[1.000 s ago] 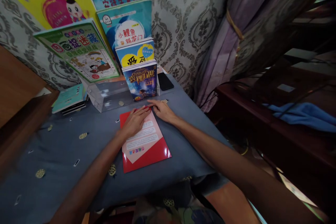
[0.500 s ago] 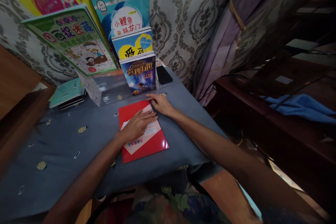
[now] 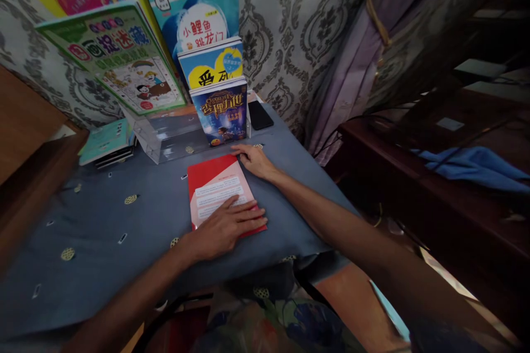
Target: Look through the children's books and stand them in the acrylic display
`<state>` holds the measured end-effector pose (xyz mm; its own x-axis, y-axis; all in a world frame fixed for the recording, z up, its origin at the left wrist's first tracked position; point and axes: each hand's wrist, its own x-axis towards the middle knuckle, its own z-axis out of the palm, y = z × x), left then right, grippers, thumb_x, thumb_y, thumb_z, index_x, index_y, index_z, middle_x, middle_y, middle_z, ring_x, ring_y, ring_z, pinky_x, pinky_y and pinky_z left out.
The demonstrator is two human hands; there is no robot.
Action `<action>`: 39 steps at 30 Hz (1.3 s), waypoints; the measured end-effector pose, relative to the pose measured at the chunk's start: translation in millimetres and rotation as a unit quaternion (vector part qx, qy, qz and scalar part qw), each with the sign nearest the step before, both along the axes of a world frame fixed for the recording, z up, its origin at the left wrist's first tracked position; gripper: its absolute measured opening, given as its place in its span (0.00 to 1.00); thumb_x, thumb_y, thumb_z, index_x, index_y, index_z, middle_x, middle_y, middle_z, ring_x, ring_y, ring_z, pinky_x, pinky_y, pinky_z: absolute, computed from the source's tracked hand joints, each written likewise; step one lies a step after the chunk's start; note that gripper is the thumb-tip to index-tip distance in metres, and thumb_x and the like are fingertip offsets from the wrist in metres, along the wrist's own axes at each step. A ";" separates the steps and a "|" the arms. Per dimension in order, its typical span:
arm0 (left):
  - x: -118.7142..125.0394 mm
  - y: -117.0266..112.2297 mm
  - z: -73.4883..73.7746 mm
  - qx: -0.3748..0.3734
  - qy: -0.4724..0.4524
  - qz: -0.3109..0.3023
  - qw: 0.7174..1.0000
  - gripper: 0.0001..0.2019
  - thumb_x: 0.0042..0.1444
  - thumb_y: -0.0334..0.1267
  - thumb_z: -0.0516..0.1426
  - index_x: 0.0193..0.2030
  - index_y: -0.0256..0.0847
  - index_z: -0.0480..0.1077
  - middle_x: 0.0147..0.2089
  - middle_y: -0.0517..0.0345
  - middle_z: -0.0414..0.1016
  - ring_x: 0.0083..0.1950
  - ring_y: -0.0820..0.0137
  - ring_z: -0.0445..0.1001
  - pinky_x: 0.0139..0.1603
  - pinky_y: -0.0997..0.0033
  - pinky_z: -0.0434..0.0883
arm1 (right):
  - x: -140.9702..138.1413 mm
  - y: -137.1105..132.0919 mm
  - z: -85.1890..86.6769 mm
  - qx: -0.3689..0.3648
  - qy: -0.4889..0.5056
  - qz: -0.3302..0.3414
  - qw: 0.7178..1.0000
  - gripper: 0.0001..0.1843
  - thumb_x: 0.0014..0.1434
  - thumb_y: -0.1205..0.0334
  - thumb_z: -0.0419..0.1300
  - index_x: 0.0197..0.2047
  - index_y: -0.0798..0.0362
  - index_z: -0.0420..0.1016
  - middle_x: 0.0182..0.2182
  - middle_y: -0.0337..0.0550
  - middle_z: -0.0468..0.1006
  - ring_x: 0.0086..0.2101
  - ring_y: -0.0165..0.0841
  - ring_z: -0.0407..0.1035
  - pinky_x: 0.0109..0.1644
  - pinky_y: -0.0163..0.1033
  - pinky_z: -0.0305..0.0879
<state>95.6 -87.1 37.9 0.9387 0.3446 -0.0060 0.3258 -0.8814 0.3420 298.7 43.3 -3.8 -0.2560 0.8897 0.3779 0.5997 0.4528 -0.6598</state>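
A thin red book (image 3: 209,167) with a pink panel and white text boxes lies flat on the blue cloth. My left hand (image 3: 223,227) rests on its lower part, palm down, fingers stretched towards the right edge. At the book's upper right corner is my right hand (image 3: 255,161), its index finger reaching out along the top edge and its other fingers partly hidden. Just beyond the corner, a dark blue book (image 3: 223,116) stands at the front of a clear acrylic rack (image 3: 144,140).
Behind it stand a yellow-and-blue book (image 3: 213,66), a teal book (image 3: 199,5) and a green picture book (image 3: 124,60). A black phone (image 3: 260,116) lies right of the rack. Stacked thin books (image 3: 105,140) sit at the left. Rightward is a dark wooden piece of furniture (image 3: 372,160) with a blue cloth (image 3: 476,168).
My left hand has slid down the red book from its middle to its lower part, uncovering the text boxes. My right hand has stayed near the upper right corner.
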 end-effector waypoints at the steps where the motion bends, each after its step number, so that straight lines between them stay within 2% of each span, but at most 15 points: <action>1: 0.1 -1.4 0.9 -0.001 0.002 -0.004 1.000 0.40 0.51 0.18 0.46 0.71 0.47 0.56 0.72 0.59 0.60 0.76 0.68 0.49 0.75 0.46 0.45 | -0.1 0.1 -0.3 0.000 0.001 0.000 1.000 0.27 0.58 0.77 0.51 0.58 0.52 0.74 0.45 0.42 0.84 0.49 0.37 0.76 0.58 0.46 0.68; 5: 0.5 -2.1 3.8 0.000 0.007 -0.008 1.000 0.36 0.55 0.19 0.46 0.71 0.46 0.57 0.72 0.57 0.60 0.75 0.68 0.52 0.75 0.46 0.47 | 0.4 0.4 -2.2 0.007 0.005 0.004 1.000 0.27 0.58 0.77 0.51 0.58 0.51 0.74 0.45 0.41 0.84 0.50 0.37 0.75 0.58 0.46 0.67; 9: -7.4 6.1 0.2 0.022 -0.016 0.023 0.999 0.28 0.65 0.26 0.44 0.70 0.48 0.57 0.72 0.56 0.62 0.73 0.71 0.57 0.74 0.53 0.51 | 1.5 0.7 -3.9 0.014 -0.005 0.008 1.000 0.27 0.59 0.76 0.51 0.59 0.51 0.73 0.45 0.42 0.84 0.50 0.37 0.75 0.58 0.47 0.67; 13: -34.9 35.6 -11.0 0.072 -0.046 0.138 0.987 0.22 0.71 0.36 0.44 0.70 0.44 0.59 0.71 0.51 0.62 0.73 0.68 0.58 0.74 0.52 0.53 | 1.0 -1.1 -1.0 0.012 -0.016 0.010 1.000 0.26 0.60 0.75 0.51 0.59 0.52 0.73 0.46 0.44 0.84 0.50 0.38 0.75 0.58 0.46 0.67; 18: -84.1 82.9 -22.0 0.102 -0.045 0.337 0.935 0.24 0.69 0.42 0.46 0.68 0.37 0.61 0.71 0.43 0.61 0.73 0.59 0.59 0.72 0.49 0.57 | -2.5 -10.1 10.4 0.023 -0.077 0.016 0.997 0.21 0.63 0.62 0.58 0.57 0.55 0.75 0.47 0.49 0.82 0.47 0.42 0.73 0.53 0.47 0.67; 21: -104.1 90.5 -23.4 0.098 -0.052 0.363 0.925 0.25 0.69 0.45 0.45 0.67 0.35 0.63 0.71 0.43 0.62 0.72 0.59 0.61 0.71 0.49 0.60 | -4.7 -14.6 15.7 0.046 -0.150 0.035 0.987 0.21 0.61 0.57 0.61 0.56 0.55 0.77 0.49 0.51 0.79 0.49 0.44 0.70 0.55 0.49 0.64; 24: -111.7 78.6 -21.2 0.099 -0.066 0.331 0.936 0.25 0.70 0.46 0.44 0.67 0.37 0.64 0.70 0.45 0.63 0.72 0.59 0.61 0.70 0.47 0.60 | -6.1 -15.1 16.5 0.049 -0.192 0.040 0.979 0.23 0.62 0.52 0.61 0.56 0.55 0.77 0.49 0.52 0.78 0.49 0.46 0.68 0.54 0.49 0.63; 27: -111.8 55.2 -16.9 0.100 -0.064 0.302 0.946 0.24 0.70 0.46 0.45 0.66 0.40 0.65 0.69 0.46 0.66 0.70 0.59 0.64 0.70 0.45 0.61 | -6.6 -13.9 14.7 0.048 -0.200 0.038 0.978 0.24 0.63 0.52 0.60 0.57 0.55 0.77 0.50 0.52 0.77 0.49 0.46 0.67 0.55 0.50 0.62; 33: -110.4 -5.8 -14.9 0.121 -0.082 0.247 0.958 0.22 0.71 0.42 0.47 0.69 0.44 0.62 0.68 0.50 0.67 0.69 0.62 0.65 0.68 0.49 0.65 | -8.1 -17.2 14.9 0.048 -0.208 0.038 0.976 0.23 0.63 0.53 0.59 0.57 0.55 0.76 0.50 0.52 0.77 0.50 0.46 0.66 0.56 0.50 0.62; 39: -106.5 -64.8 -14.5 0.140 -0.104 0.225 0.959 0.24 0.70 0.36 0.49 0.72 0.48 0.56 0.68 0.52 0.67 0.70 0.64 0.64 0.68 0.52 0.67 | -8.6 -20.1 18.0 0.053 -0.212 0.033 0.975 0.22 0.64 0.54 0.58 0.57 0.56 0.76 0.51 0.53 0.77 0.50 0.46 0.67 0.56 0.50 0.62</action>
<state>-10.9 -151.8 23.4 0.6654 0.6763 0.3160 0.6453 -0.7340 0.2119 290.1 23.3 14.2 -0.4646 0.8279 0.3142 0.7755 0.5517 -0.3070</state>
